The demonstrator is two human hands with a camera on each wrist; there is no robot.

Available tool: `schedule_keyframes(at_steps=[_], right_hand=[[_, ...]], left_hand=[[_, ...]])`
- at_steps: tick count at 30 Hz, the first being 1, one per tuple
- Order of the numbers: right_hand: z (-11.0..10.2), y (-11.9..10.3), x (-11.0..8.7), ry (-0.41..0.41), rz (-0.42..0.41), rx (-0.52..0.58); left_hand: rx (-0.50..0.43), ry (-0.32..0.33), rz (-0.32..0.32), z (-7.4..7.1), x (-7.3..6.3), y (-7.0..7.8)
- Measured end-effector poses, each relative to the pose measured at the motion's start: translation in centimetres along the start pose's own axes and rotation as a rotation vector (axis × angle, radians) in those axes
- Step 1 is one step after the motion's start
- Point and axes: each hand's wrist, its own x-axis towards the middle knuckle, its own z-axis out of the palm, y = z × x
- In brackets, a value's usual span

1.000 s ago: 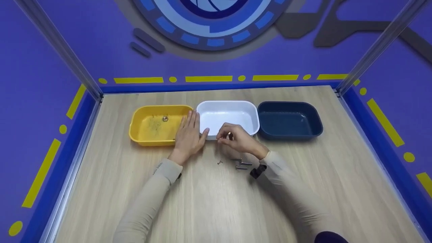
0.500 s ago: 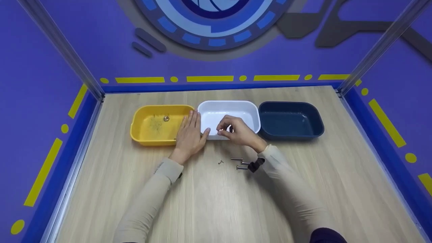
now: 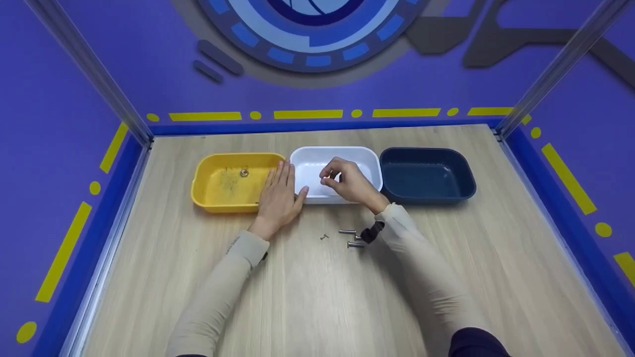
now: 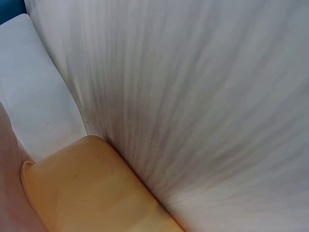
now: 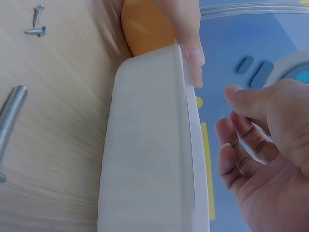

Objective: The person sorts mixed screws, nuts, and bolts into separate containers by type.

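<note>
My left hand (image 3: 278, 201) lies with straight fingers along the right end of the yellow tray (image 3: 198, 201), its thumb reaching the white tray (image 3: 367, 153). Over the white tray, my right hand (image 3: 349, 181) pinches thumb and index finger together. Only a dark speck of what seems a small screw (image 5: 225, 100) shows at those fingertips; the rest is hidden. Two small screws (image 3: 324, 237) lie on the table in front of the white tray. Larger bolts (image 3: 355, 245) lie beside them, partly under the right wrist. A hex nut (image 3: 244, 173) sits in the yellow tray.
A dark blue tray (image 3: 426, 201) stands against the white one, completing a row of three. The wooden table (image 3: 307, 297) is bounded by a blue back wall (image 3: 149, 99) and side walls. A black strap (image 3: 372, 232) is on the right wrist.
My right hand has moved forward and up from the white tray's front rim to above its inside, thumb and index still pinched. The left hand has stayed in place.
</note>
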Motion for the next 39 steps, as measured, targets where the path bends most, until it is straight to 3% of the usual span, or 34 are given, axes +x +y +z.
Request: schedule_keyframes(at_steps=[9, 23, 39], right_hand=[[-0.4, 1.1, 0.9, 0.042, 0.016, 0.001], [-0.9, 2.3, 2.6, 0.066, 0.151, -0.028], [-1.1, 2.3, 2.5, 0.082, 0.117, -0.028]], left_hand=[[-0.009, 0.01, 0.005, -0.1, -0.1, 0.1], [0.005, -0.007, 0.003, -0.1, 0.0, 0.0], [0.006, 0.004, 0.007, 0.1, 0.1, -0.1]])
